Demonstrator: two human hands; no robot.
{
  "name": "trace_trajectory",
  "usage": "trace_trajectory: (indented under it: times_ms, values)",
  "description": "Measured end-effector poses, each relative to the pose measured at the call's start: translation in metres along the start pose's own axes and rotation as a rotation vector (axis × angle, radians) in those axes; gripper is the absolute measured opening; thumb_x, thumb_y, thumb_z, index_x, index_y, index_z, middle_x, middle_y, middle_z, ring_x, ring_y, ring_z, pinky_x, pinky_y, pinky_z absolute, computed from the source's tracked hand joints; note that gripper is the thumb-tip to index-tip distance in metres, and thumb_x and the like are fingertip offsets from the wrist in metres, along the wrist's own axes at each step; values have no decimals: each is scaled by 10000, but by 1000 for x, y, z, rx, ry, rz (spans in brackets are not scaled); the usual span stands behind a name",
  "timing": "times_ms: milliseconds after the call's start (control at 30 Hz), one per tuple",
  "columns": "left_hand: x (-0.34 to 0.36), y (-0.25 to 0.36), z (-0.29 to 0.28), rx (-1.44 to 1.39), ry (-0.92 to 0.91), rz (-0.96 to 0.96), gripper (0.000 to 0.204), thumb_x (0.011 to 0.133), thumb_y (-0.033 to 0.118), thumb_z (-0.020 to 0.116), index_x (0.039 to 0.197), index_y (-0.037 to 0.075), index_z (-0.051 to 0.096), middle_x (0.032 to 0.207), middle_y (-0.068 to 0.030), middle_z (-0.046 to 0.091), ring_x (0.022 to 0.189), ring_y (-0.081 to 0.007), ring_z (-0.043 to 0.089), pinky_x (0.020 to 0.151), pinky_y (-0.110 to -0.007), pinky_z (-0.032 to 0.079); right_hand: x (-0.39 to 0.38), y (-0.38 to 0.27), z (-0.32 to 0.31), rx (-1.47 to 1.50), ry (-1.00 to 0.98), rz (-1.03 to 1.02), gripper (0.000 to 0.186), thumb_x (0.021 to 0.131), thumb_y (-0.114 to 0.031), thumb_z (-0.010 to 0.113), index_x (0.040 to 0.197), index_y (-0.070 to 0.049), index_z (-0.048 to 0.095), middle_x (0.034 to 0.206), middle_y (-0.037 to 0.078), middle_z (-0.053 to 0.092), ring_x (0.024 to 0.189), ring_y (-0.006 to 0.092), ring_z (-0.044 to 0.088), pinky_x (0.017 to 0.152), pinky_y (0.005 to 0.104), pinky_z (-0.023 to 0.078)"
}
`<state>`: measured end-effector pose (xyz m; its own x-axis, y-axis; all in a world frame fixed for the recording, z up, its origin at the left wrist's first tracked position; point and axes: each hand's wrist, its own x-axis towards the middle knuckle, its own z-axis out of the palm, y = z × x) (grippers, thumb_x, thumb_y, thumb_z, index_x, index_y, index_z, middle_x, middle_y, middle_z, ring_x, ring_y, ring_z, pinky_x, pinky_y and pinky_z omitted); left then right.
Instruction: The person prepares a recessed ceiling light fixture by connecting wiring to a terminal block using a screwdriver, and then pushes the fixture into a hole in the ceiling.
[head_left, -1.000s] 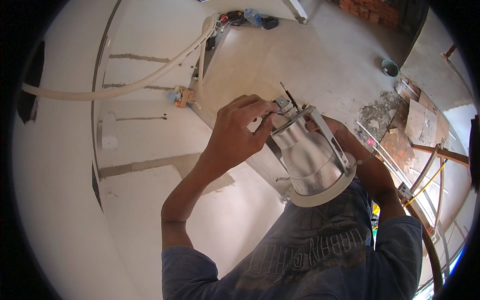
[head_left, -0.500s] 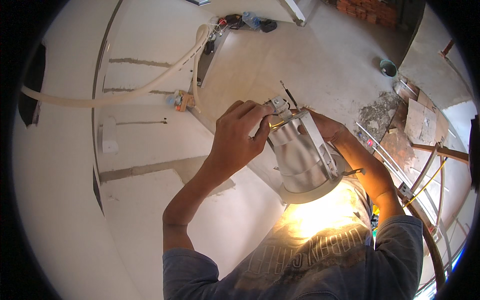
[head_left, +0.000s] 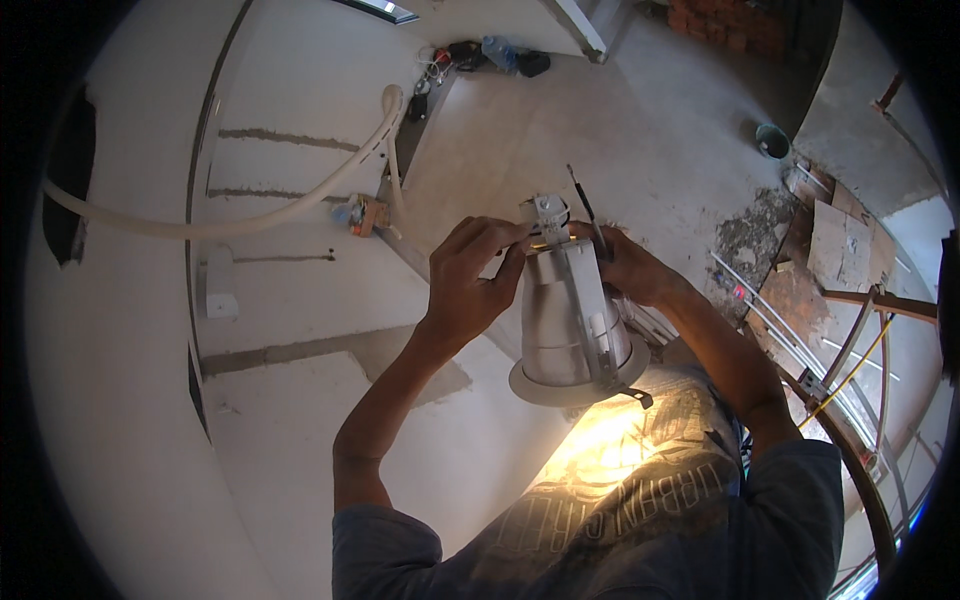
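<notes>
A metal recessed downlight (head_left: 557, 320) hangs between my hands with its wide rim down, its bulb lit and glowing on my shirt. My left hand (head_left: 478, 265) pinches the upper edge of the can beside the socket bracket (head_left: 549, 215). On the other side, my right hand (head_left: 635, 268) is closed round the neck, some of its fingers hidden behind the can. A thin black rod with a narrow bare tip (head_left: 583, 203) sticks up by the right fingers; its kind is unclear. A spring clip (head_left: 637, 397) juts from the rim.
A pale flexible hose (head_left: 300, 195) loops from the wall at left. Beyond are a small orange box (head_left: 370, 215), a bucket (head_left: 772, 141) and stacked bricks (head_left: 730, 22). At right lie cardboard (head_left: 838, 245), pale rods (head_left: 770, 305) and a metal frame (head_left: 850, 350).
The downlight has shifted left and turned more upright, its clip swinging left and down. My right hand has come forward and left, with more of it in sight; the glow has moved left.
</notes>
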<state>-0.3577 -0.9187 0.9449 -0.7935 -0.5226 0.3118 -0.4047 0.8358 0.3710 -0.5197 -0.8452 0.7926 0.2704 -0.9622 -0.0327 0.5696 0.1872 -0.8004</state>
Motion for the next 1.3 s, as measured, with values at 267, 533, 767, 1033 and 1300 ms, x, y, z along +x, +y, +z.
trace_trajectory:
  times_ms: [267,533,767,1033,1300]
  values:
    - [0,-10,-12,-85,-91,92,178,797,-23,707,964,37,693,908,-108,662,728,-159,622,628,-266,492,-2,-4,-1,18,-37,-78,576,811,-97,702,1347,-30,504,1165,84,626,1048,135,572,957,294,453]
    - [-10,-22,-13,-291,-56,-157,165,787,-49,714,929,27,679,898,-110,672,820,-221,685,717,-305,555,-5,-11,-2,-151,-5,-115,584,827,-157,727,1356,-45,506,1151,78,631,1038,140,568,944,300,453]
    - [-4,-27,-12,-93,-92,60,167,774,-53,715,911,31,670,888,-86,665,798,-214,665,671,-319,544,-4,3,1,-190,70,-94,576,838,-181,732,1352,-50,508,1089,75,646,981,128,575,901,301,475]
    - [-9,-41,-4,-23,-12,107,223,764,-42,728,962,47,679,877,-88,652,776,-212,643,652,-315,524,-3,10,7,-26,114,-92,591,827,-174,742,1348,-30,502,1052,79,658,946,125,595,867,286,488]
    - [-33,-32,25,43,228,-96,260,771,-9,750,1018,65,714,781,-70,632,685,-173,595,604,-297,478,-10,-6,14,-100,217,-26,675,768,-53,731,1377,-29,441,970,71,655,866,125,601,801,293,503]
